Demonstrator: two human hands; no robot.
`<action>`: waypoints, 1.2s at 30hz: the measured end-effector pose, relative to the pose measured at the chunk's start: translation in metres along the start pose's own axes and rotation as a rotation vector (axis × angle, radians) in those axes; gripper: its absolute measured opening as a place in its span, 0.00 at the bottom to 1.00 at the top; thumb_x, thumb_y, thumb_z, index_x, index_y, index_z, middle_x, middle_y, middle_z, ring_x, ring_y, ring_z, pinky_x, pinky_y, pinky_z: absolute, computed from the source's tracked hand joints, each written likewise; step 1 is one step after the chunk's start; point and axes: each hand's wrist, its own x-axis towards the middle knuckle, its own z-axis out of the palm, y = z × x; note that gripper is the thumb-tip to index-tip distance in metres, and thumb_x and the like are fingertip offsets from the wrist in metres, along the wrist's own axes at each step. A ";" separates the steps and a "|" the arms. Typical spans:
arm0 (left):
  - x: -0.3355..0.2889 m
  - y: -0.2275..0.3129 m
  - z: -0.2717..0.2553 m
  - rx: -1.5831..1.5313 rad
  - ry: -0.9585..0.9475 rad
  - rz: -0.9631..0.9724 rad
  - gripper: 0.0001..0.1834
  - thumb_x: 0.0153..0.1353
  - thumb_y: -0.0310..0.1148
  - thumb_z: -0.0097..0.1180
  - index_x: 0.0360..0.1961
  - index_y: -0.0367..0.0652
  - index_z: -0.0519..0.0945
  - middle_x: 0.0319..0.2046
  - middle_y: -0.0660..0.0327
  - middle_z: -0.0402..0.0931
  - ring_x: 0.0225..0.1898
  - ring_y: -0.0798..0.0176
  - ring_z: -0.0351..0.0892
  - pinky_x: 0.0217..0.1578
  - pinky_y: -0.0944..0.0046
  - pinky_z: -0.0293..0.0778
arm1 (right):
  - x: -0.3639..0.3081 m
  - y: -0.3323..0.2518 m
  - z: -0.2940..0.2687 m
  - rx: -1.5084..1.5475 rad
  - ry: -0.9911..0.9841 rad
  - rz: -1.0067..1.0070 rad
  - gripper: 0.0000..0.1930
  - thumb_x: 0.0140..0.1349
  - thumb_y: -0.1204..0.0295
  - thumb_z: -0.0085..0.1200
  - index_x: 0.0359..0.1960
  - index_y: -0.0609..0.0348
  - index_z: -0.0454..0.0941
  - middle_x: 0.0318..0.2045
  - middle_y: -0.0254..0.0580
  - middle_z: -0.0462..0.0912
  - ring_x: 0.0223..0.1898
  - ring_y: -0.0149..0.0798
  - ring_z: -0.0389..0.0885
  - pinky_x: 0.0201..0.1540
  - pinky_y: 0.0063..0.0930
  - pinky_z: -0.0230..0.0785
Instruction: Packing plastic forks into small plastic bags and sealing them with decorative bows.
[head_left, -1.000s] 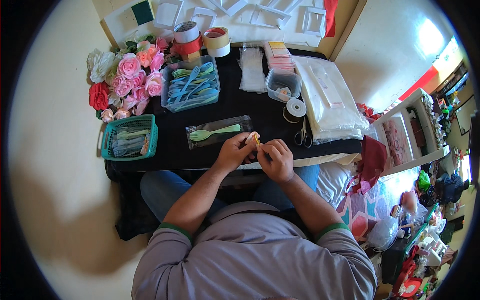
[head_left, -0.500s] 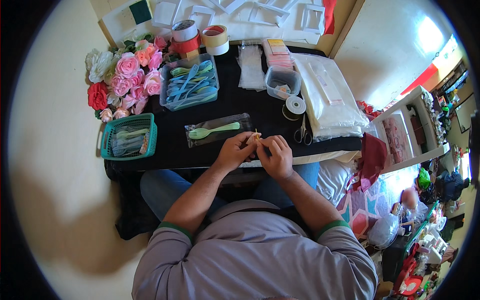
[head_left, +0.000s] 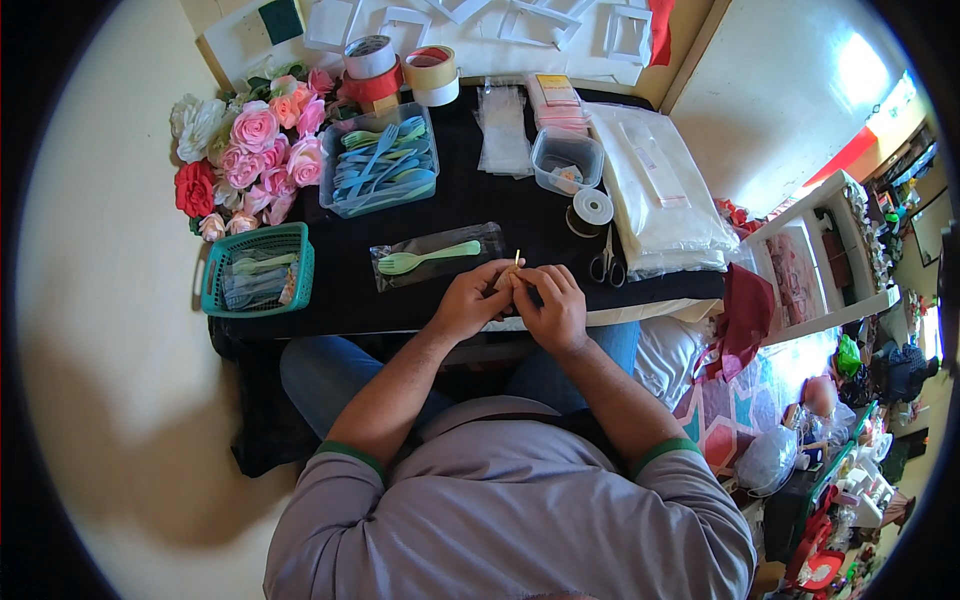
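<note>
My left hand [head_left: 468,303] and my right hand [head_left: 554,310] meet at the near edge of the black-covered table, both closed. Between their fingertips is a small pale piece [head_left: 504,277], like a paper tag, mostly hidden by the fingers. A thin gold strip [head_left: 518,257] stands up from it. Just beyond my left hand, a light green plastic fork [head_left: 428,257] lies on a clear plastic sleeve [head_left: 491,237]. Black-handled scissors [head_left: 607,266] lie right of my right hand, with a ribbon spool [head_left: 592,209] behind them.
A clear tub [head_left: 430,190] holds blue and green cutlery. At left stand a green basket [head_left: 303,290] of wrapped cutlery and artificial roses [head_left: 255,125]. Tape rolls [head_left: 430,68] sit at the back. A small clear container [head_left: 567,150] and plastic bags [head_left: 660,240] are at right.
The gold strip now stands more upright and higher above the fingertips. My fingers have shifted slightly around the pale piece; the things on the table stay put.
</note>
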 end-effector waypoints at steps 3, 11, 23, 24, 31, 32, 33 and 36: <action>0.000 -0.002 -0.001 -0.010 -0.010 0.009 0.21 0.67 0.34 0.54 0.60 0.44 0.71 0.34 0.66 0.77 0.30 0.77 0.76 0.30 0.76 0.75 | 0.001 -0.001 0.001 0.005 -0.007 0.013 0.09 0.52 0.76 0.60 0.35 0.61 0.79 0.30 0.42 0.80 0.32 0.45 0.79 0.36 0.36 0.73; 0.002 -0.001 0.004 0.001 0.001 0.007 0.23 0.68 0.36 0.55 0.62 0.43 0.70 0.34 0.67 0.76 0.29 0.78 0.74 0.29 0.76 0.72 | 0.002 0.002 0.005 0.058 -0.007 0.125 0.04 0.58 0.78 0.57 0.33 0.64 0.76 0.29 0.47 0.78 0.29 0.48 0.78 0.33 0.34 0.71; 0.001 -0.006 0.002 -0.007 0.014 0.042 0.23 0.67 0.32 0.55 0.62 0.40 0.69 0.34 0.65 0.76 0.31 0.78 0.74 0.31 0.75 0.73 | -0.005 0.007 0.010 0.207 -0.061 0.153 0.06 0.59 0.78 0.57 0.37 0.62 0.73 0.31 0.45 0.76 0.30 0.42 0.77 0.32 0.31 0.70; 0.002 -0.006 0.002 -0.008 0.014 0.042 0.23 0.67 0.32 0.55 0.62 0.40 0.69 0.34 0.65 0.76 0.31 0.78 0.74 0.31 0.75 0.73 | -0.004 0.007 0.010 0.208 -0.029 0.129 0.07 0.58 0.79 0.58 0.36 0.62 0.73 0.31 0.46 0.76 0.31 0.43 0.77 0.32 0.32 0.70; 0.002 -0.007 0.002 -0.061 0.024 -0.014 0.14 0.66 0.31 0.55 0.50 0.37 0.75 0.28 0.65 0.77 0.27 0.77 0.76 0.27 0.75 0.72 | 0.002 0.000 0.004 0.080 0.080 0.023 0.08 0.52 0.82 0.60 0.32 0.62 0.75 0.35 0.46 0.76 0.36 0.47 0.77 0.38 0.35 0.72; 0.002 -0.007 0.002 -0.055 0.020 -0.002 0.13 0.66 0.32 0.54 0.49 0.37 0.75 0.27 0.66 0.76 0.27 0.77 0.75 0.27 0.75 0.72 | 0.002 0.001 0.004 0.080 0.081 0.022 0.08 0.52 0.82 0.60 0.32 0.62 0.75 0.35 0.46 0.76 0.36 0.47 0.77 0.38 0.35 0.72; 0.002 -0.008 0.001 -0.055 0.020 -0.001 0.13 0.66 0.32 0.54 0.49 0.37 0.75 0.27 0.66 0.76 0.27 0.77 0.75 0.27 0.75 0.72 | 0.002 0.001 0.003 0.084 0.049 -0.016 0.08 0.51 0.82 0.61 0.32 0.62 0.76 0.35 0.45 0.77 0.36 0.47 0.77 0.39 0.35 0.72; 0.002 -0.011 -0.003 -0.029 -0.024 -0.056 0.14 0.68 0.34 0.53 0.51 0.38 0.74 0.30 0.66 0.75 0.30 0.76 0.74 0.31 0.74 0.72 | 0.004 0.000 0.000 0.085 0.011 -0.065 0.09 0.49 0.81 0.61 0.32 0.60 0.76 0.36 0.44 0.77 0.37 0.47 0.77 0.40 0.36 0.72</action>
